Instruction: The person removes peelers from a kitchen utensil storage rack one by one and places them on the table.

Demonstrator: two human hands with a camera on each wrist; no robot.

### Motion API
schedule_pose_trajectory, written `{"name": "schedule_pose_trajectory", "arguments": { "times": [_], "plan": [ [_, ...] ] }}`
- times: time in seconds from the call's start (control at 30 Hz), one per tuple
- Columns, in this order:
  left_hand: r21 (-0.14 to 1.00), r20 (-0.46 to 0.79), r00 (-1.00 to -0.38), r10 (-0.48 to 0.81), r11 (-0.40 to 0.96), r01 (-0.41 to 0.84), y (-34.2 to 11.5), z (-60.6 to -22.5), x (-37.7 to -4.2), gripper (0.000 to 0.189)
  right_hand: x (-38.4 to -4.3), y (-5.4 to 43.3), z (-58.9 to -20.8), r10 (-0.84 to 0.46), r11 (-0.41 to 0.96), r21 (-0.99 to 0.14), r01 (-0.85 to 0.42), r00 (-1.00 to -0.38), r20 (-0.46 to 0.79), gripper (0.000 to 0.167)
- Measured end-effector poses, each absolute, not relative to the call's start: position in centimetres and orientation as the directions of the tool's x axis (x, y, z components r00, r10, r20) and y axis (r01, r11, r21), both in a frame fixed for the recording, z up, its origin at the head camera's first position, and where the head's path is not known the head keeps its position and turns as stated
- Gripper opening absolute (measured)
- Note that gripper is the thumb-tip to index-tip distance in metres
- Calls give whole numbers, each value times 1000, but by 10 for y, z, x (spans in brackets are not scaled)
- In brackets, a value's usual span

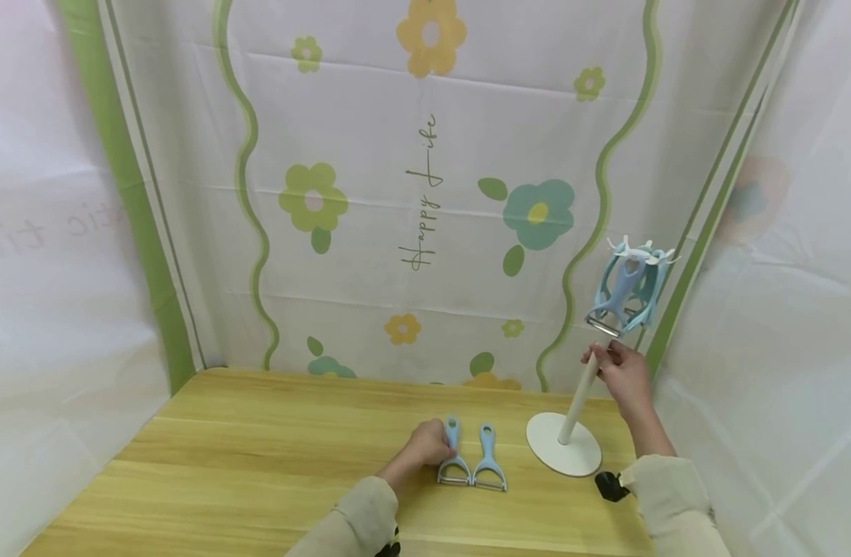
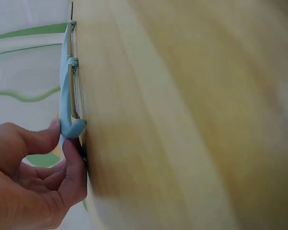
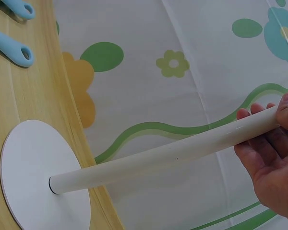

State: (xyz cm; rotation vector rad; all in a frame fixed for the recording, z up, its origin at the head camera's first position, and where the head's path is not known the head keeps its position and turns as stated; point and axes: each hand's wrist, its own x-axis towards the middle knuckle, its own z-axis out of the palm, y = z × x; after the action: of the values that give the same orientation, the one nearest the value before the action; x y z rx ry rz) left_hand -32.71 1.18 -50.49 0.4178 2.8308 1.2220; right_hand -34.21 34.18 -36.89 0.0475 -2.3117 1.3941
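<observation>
Two light-blue peelers lie side by side on the table. My left hand [image 1: 428, 443] pinches the left peeler [image 1: 453, 456] at its side between thumb and fingers, as the left wrist view also shows. Just right of it lies the other peeler [image 1: 489, 456], its blade end beside the first one's. My right hand [image 1: 623, 377] grips the upper pole of a white stand [image 3: 149, 160] with a round base. From hooks at the stand's top hang several peelers [image 1: 619, 294] in blue, lilac and teal, right above that hand.
The wooden table [image 1: 258, 441] ends at a hanging cloth [image 1: 370, 255] printed with flowers. Further cloth walls close in on the left and right. The stand's round base [image 1: 547, 447] rests near the table's right side.
</observation>
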Motion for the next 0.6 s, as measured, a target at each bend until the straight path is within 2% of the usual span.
{"name": "schedule_pose_trajectory", "arguments": {
  "times": [0.23,0.47,0.53,0.6],
  "plan": [
    [662,68,-956,286,704,258,13,-501,-325,50,-343,342,-370,183,463,-846,-263,-906,382,46],
    [697,0,-956,295,685,211,10,-503,-323,50,-343,350,-374,125,508,-817,-271,-916,381,50],
    [696,0,-955,297,686,213,7,-501,-325,47,-345,352,-373,102,521,-804,-287,-914,393,50],
    [695,9,-955,297,685,219,5,-495,-327,31,-345,352,-370,90,536,-790,-298,-910,404,49]
  ]
}}
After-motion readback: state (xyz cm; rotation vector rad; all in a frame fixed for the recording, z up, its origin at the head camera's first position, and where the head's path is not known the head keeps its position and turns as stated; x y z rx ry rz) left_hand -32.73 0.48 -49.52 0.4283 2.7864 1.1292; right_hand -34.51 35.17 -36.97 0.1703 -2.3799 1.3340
